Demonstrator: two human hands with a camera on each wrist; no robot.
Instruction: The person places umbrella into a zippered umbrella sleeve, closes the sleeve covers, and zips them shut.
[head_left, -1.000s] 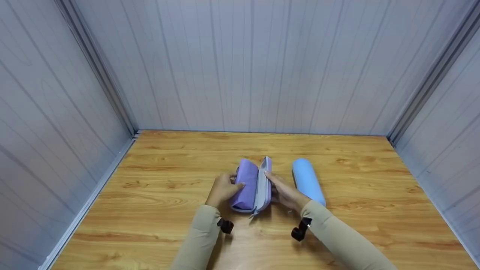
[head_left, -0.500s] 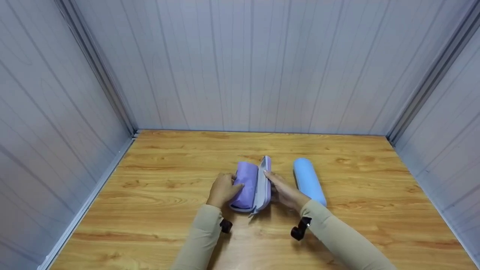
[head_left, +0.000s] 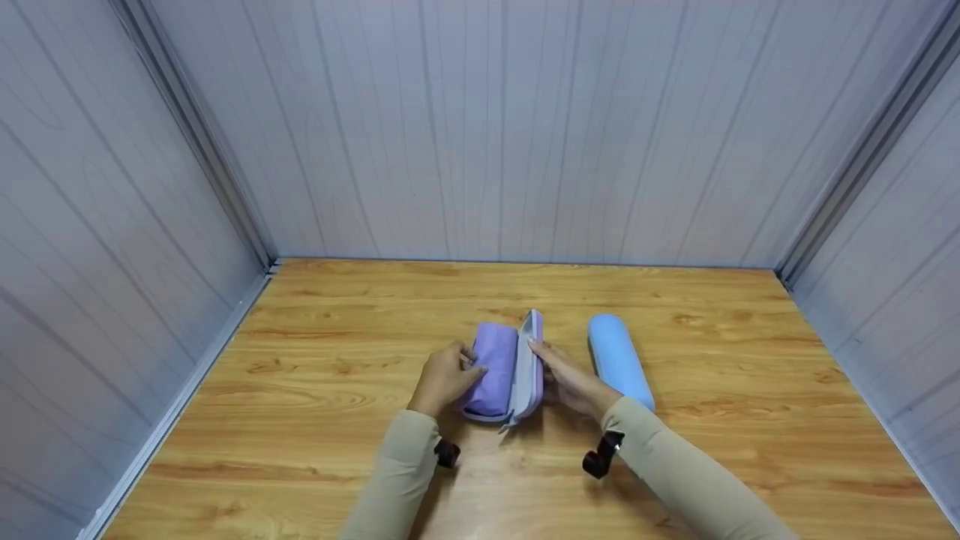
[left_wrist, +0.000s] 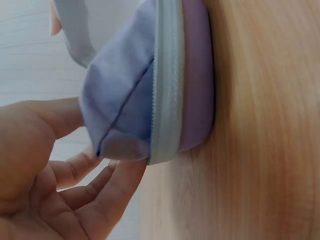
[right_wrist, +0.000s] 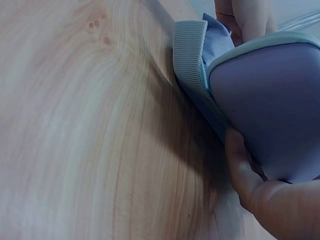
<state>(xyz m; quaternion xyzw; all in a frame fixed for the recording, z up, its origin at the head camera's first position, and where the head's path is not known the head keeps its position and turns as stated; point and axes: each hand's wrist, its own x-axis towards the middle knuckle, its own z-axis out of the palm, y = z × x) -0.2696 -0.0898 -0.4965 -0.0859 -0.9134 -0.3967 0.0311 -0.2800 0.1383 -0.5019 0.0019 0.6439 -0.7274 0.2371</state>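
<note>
An unzipped purple zip case [head_left: 537, 375] with a grey lining lies on the table, its lid raised on the right. In its left half sits a roll of purple fabric [head_left: 495, 367]; the left wrist view shows the seam on its folded end [left_wrist: 117, 85]. My left hand [head_left: 444, 376] pinches the roll at its left side, thumb on top and fingers at the case's zip edge. My right hand [head_left: 571, 381] grips the raised lid [right_wrist: 270, 100], with the thumb at its inner edge and fingers behind it.
Right of the purple case, close to my right hand, lies a closed light-blue case [head_left: 619, 361]. The wooden table [head_left: 322, 450] is bounded by pale panel walls [head_left: 480, 135] at the back and sides.
The fabric roll's far end sits slightly lower and nearer than a second ago. Both hands stay in almost the same place, and the lid stays raised.
</note>
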